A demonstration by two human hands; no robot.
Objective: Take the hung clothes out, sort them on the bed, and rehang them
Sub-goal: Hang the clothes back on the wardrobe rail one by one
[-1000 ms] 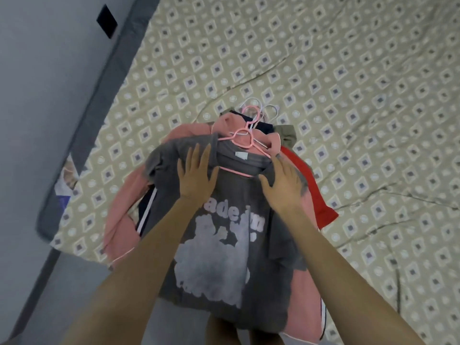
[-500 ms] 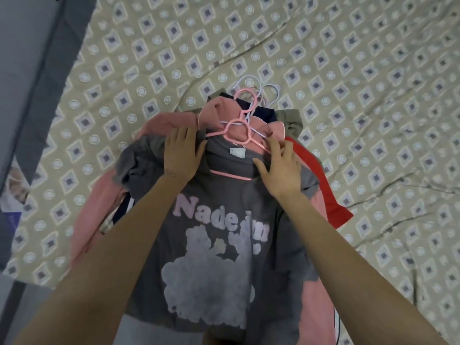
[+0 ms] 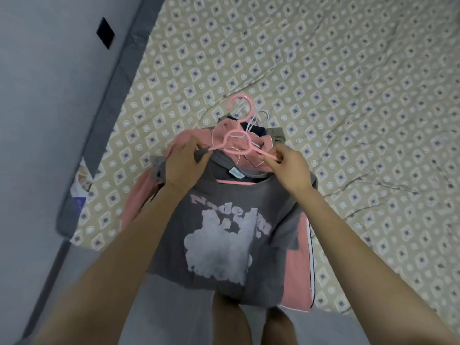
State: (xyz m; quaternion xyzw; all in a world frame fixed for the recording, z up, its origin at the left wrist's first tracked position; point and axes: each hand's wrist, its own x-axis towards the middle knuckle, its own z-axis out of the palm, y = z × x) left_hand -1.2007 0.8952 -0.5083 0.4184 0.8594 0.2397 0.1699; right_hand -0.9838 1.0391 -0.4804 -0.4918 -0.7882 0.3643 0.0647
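Pinching one arm of a thin pink plastic hanger point(image 3: 261, 151) is the right hand point(image 3: 290, 168); the left hand point(image 3: 184, 165) grips the shirt shoulder at the other end. On the beige diamond-patterned bed sheet point(image 3: 348, 95), over a pink garment point(image 3: 300, 245), lies the grey T-shirt point(image 3: 224, 270), lettered "Nade", the rest unclear. Its small blue collar label point(image 3: 235, 173) is unreadable.

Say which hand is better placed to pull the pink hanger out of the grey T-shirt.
Right, probably. The right hand pinches the pink hanger on its bare arm; the left hand grips the grey T-shirt.
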